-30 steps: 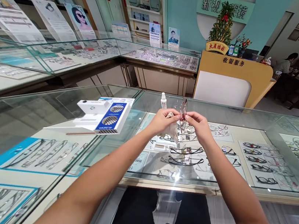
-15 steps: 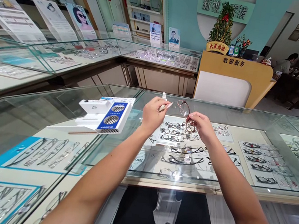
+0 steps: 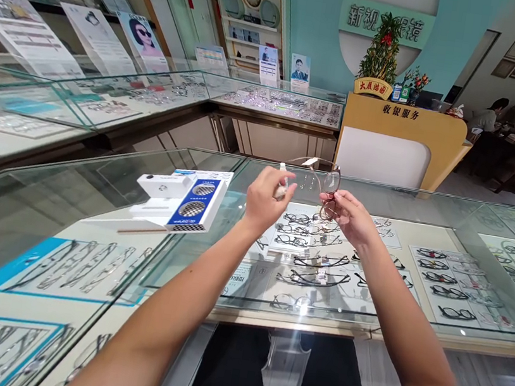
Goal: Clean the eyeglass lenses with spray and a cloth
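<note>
Above the glass showcase, my right hand (image 3: 352, 218) is closed on a pair of glasses (image 3: 332, 181). Their lenses stand near my fingertips, and the thin temples stretch out to the left with a small white tag (image 3: 310, 161) on one. My left hand (image 3: 267, 196) is curled, just left of the glasses and apart from them. It is wrapped round a small bottle (image 3: 280, 191) whose white top shows above the fingers; most of the bottle is hidden.
An opened white and blue box (image 3: 193, 202) lies on the glass to the left. Rows of glasses (image 3: 321, 269) lie inside the showcase (image 3: 242, 303). Behind stands a yellow counter (image 3: 448, 133) with a plant (image 3: 381, 51). Several people sit at the far right.
My right hand has turned the glasses, so the temples now point left and the tag shows. My left hand's fingertips have shifted slightly, and the white piece by them is no longer seen there.
</note>
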Demonstrator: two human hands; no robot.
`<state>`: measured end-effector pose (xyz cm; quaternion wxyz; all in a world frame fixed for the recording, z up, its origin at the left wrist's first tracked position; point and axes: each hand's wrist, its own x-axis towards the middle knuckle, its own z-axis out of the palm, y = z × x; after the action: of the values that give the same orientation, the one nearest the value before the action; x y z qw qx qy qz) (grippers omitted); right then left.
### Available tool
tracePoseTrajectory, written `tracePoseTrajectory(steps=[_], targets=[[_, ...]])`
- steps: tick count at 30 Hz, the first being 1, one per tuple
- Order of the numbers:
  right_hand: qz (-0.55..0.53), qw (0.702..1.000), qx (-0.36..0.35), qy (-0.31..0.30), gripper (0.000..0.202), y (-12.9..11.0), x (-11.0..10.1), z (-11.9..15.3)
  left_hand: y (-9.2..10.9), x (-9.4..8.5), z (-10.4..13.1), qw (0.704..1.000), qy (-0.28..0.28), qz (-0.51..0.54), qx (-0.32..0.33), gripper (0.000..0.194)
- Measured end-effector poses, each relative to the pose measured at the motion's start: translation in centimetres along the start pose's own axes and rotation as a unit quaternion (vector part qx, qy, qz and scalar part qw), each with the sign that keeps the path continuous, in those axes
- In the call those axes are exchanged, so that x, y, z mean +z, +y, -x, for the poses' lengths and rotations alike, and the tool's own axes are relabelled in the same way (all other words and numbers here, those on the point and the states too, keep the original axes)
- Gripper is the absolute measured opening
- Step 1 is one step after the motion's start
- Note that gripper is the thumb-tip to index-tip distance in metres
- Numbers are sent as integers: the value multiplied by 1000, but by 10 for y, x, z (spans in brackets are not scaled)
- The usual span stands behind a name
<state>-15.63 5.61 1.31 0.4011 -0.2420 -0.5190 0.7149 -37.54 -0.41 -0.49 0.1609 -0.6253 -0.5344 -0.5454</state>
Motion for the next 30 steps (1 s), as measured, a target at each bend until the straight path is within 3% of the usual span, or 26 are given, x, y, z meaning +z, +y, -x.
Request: tracePoseTrajectory(steps=[4,6,10,14,24,30], targets=[[-18,1000,5,-17,48,0,-1,0,12,8,10,982,-164,40,87,25],[-29,999,11,-37,48,1,0,1,14,12,14,975,-191,45,102,29],[-21,998,0,-55,45,3,3,3,11,17,18,981,-168,50,81,43],[-27,999,-18,-33,46,6,3,2,13,15,17,986,-148,58,50,52],[-38,995,-92,26,48,2,1,0,19,12,14,991,-112,74,-30,62],[-44,995,-87,28,43,7,-4,-3,20,14,16,989,-120,83,-28,58]])
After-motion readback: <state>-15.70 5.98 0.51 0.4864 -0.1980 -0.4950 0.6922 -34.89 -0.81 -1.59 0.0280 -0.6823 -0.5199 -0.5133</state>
